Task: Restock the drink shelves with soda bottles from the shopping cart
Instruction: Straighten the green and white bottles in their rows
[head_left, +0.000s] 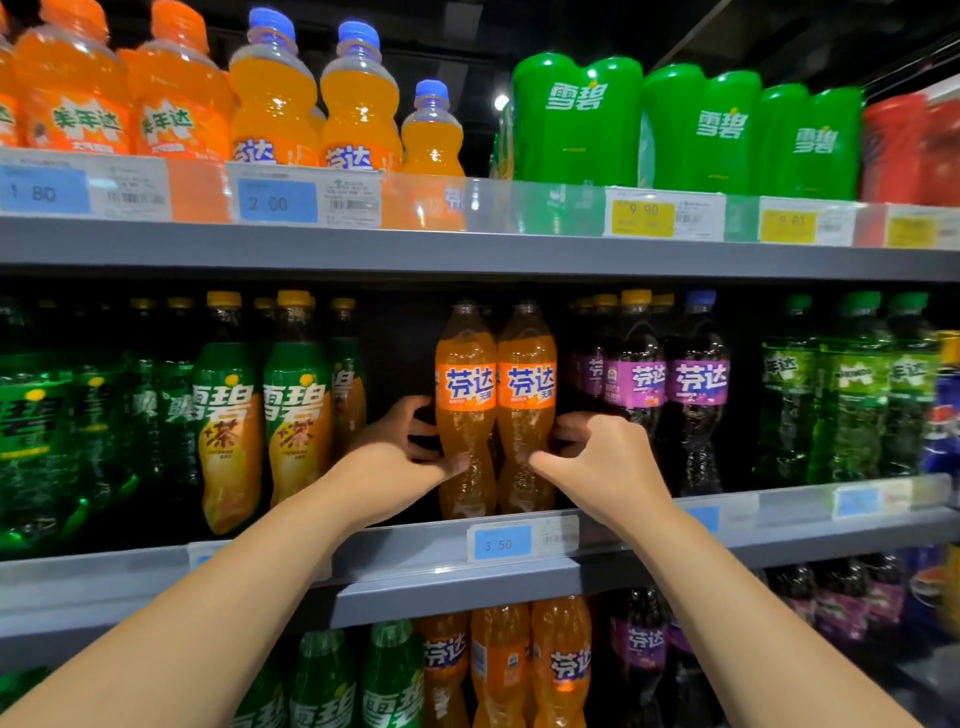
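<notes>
The left orange bottle and the right orange bottle are stood upright and touching on the middle shelf, above the blue price tag. Each is gripped at its narrow waist, one by the curled left hand, the other by the curled right hand. They are best squared up together, labels kept forward, so that the purple bottles and green tea bottles alongside are not knocked.

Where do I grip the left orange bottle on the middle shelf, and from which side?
At the narrow waist of the left orange bottle, below its label, from the open left side: it stands upright with the right orange bottle tight against it.
</notes>
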